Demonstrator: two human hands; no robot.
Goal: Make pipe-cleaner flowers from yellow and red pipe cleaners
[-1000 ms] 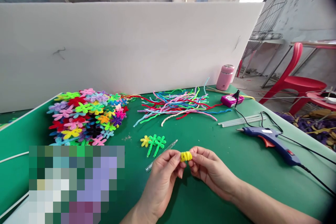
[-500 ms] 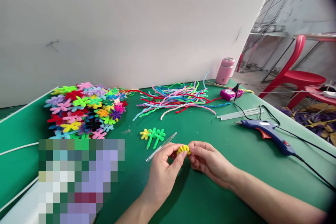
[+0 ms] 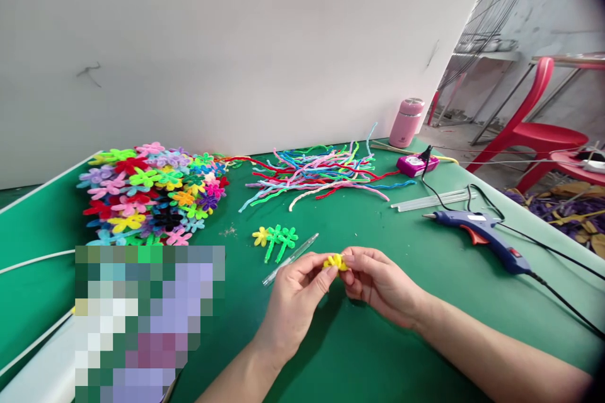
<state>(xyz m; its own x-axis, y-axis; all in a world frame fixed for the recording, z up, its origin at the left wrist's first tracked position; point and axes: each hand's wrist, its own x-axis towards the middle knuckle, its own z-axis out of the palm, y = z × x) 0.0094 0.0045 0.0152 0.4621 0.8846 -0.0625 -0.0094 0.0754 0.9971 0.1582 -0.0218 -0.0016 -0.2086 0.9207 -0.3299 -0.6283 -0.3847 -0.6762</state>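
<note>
Between the fingertips of both hands is a small yellow pipe cleaner (image 3: pixel 334 262) bent into several loops like petals. My left hand (image 3: pixel 300 296) pinches it from the left with thumb and forefinger. My right hand (image 3: pixel 378 280) grips its right side, fingers curled. Just beyond my left hand a clear plastic tube or pen barrel (image 3: pixel 290 259) lies slanted on the green table. Behind that lie a small yellow flower (image 3: pixel 259 237) and two green pipe-cleaner flowers with stems (image 3: pixel 282 240).
Loose coloured pipe cleaners (image 3: pixel 316 176) lie at the back. Finished flowers (image 3: pixel 151 195) are heaped at left. To the right are a blue glue gun (image 3: pixel 482 236) with its cord, clear glue sticks (image 3: pixel 432 200), a magenta box (image 3: pixel 416 165) and a pink flask (image 3: pixel 406 123).
The yellow loops, earlier bunched in a tight coil, now spread more like petals. My left thumb has shifted onto their lower side. The view has tilted downward slightly.
</note>
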